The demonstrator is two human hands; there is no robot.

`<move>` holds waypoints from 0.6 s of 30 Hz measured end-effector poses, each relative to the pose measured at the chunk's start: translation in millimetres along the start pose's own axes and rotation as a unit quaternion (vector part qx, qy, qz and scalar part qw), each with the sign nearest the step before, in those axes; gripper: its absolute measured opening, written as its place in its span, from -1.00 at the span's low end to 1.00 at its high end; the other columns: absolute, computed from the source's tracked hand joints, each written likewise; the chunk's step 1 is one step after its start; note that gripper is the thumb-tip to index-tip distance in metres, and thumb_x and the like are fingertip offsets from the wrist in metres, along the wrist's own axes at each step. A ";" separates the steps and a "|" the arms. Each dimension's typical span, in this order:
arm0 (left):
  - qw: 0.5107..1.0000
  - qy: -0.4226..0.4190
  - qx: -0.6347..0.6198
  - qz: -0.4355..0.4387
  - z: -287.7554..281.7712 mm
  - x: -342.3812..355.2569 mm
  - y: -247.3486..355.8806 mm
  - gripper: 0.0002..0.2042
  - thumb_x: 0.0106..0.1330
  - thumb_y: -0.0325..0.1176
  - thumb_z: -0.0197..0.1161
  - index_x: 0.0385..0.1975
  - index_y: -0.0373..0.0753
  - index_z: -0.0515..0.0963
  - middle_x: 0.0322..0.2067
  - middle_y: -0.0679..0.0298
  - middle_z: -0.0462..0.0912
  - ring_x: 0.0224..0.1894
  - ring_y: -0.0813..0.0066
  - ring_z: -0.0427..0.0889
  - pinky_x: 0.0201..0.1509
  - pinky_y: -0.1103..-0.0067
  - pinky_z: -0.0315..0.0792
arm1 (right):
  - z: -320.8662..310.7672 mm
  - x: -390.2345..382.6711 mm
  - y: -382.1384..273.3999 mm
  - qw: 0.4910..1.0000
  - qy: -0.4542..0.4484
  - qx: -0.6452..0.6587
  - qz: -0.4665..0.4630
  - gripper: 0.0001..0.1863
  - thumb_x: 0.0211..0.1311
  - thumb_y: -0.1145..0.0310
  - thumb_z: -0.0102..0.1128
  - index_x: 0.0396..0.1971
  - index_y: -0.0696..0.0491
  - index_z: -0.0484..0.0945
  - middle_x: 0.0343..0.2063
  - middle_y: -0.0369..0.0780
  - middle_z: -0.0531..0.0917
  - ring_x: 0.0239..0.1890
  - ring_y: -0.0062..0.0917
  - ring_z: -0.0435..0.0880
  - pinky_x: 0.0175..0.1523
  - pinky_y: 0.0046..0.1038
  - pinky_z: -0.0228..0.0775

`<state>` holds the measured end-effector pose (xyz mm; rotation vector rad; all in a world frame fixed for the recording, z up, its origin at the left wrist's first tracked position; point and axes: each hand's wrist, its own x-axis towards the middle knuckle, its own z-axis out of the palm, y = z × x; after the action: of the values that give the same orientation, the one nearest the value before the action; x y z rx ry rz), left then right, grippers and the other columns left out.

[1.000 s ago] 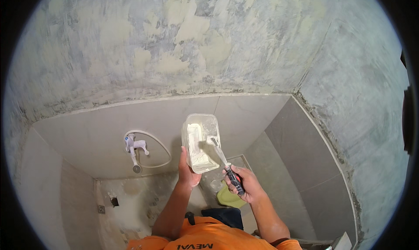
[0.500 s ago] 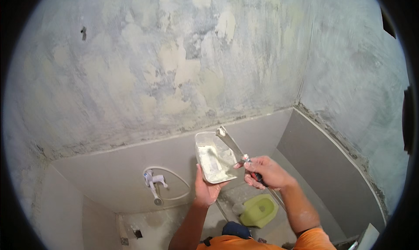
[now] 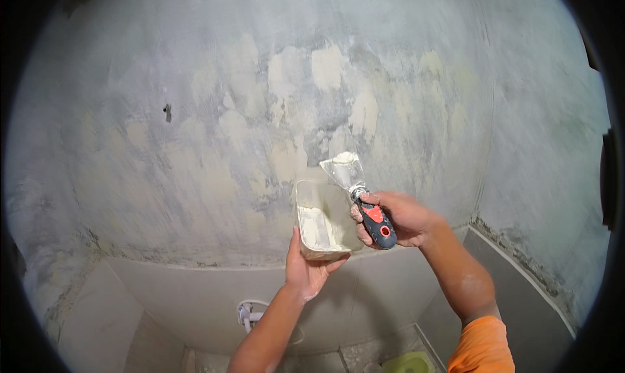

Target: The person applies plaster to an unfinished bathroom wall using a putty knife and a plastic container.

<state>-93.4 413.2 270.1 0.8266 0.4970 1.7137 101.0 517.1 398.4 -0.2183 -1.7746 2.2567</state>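
Note:
My left hand (image 3: pixel 308 269) supports a clear plastic container (image 3: pixel 338 210) from below, fingers and thumb around its lower end. Pale putty (image 3: pixel 317 229) coats the inside of it. In my right hand (image 3: pixel 397 218) is a putty knife (image 3: pixel 377 224) with a black and red handle. Its metal blade points up and left, above the container's right side, with pale putty along the tip. White smears mark my fingers. Ahead stands a grey plastered wall (image 3: pixel 215 158) with patchy cream strokes; the blade appears in front of it, and I cannot tell whether they touch.
Grey tiles (image 3: pixel 215 285) line the lower wall. A white hand shower with a hose (image 3: pixel 247 314) is fixed there, partly behind my left forearm. At the bottom edge shows a yellow-green squat toilet (image 3: pixel 409 363). Another plastered wall (image 3: pixel 540 145) meets this one at the right.
My view has tipped up toward the wall. The putty knife has risen and turned, its blade now above the container with the broad face showing. The container stays in my left hand.

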 end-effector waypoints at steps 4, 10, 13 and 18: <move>0.999 0.042 0.010 0.005 15.3 11.4 21.6 -0.31 0.53 0.22 -0.30 0.43 -0.21 0.18 0.31 0.03 0.39 0.25 0.03 0.53 0.24 0.12 0.53 | -16.3 17.8 -18.5 0.998 -0.033 0.042 -0.046 -0.69 0.58 0.18 -0.10 -0.14 0.16 0.46 -0.32 -0.04 0.69 -0.31 -0.36 0.71 -0.19 -0.38 0.60; 0.995 0.049 0.074 0.038 19.0 18.1 52.2 -0.24 0.52 0.28 -0.34 0.46 -0.24 0.10 0.36 -0.02 0.32 0.30 0.01 0.48 0.29 0.12 0.50 | -26.1 67.7 -55.5 0.976 0.046 0.081 -0.198 -0.74 0.59 0.25 -0.17 -0.05 0.14 0.40 -0.34 -0.10 0.63 -0.29 -0.37 0.67 -0.09 -0.31 0.62; 0.993 0.054 0.079 0.070 14.1 15.2 66.2 -0.24 0.53 0.26 -0.34 0.46 -0.27 0.08 0.35 -0.05 0.31 0.30 0.01 0.48 0.31 0.13 0.49 | -17.4 93.7 -77.8 0.963 0.101 0.046 -0.245 -0.76 0.59 0.21 -0.18 -0.06 0.07 0.38 -0.43 -0.19 0.55 -0.40 -0.43 0.61 -0.21 -0.35 0.61; 0.987 0.061 0.107 0.105 14.1 7.6 98.9 -0.24 0.53 0.25 -0.35 0.47 -0.29 0.06 0.34 -0.09 0.29 0.31 0.00 0.45 0.34 0.14 0.48 | -16.3 130.3 -109.8 0.913 0.236 -0.109 -0.315 -0.65 0.57 0.06 -0.16 -0.17 0.05 0.41 -0.57 -0.31 0.47 -0.58 -0.58 0.45 -0.55 -0.53 0.26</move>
<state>-148.9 389.9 350.1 0.9590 0.7075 1.9366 -6.6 594.8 506.4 -0.1785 -1.5358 1.4114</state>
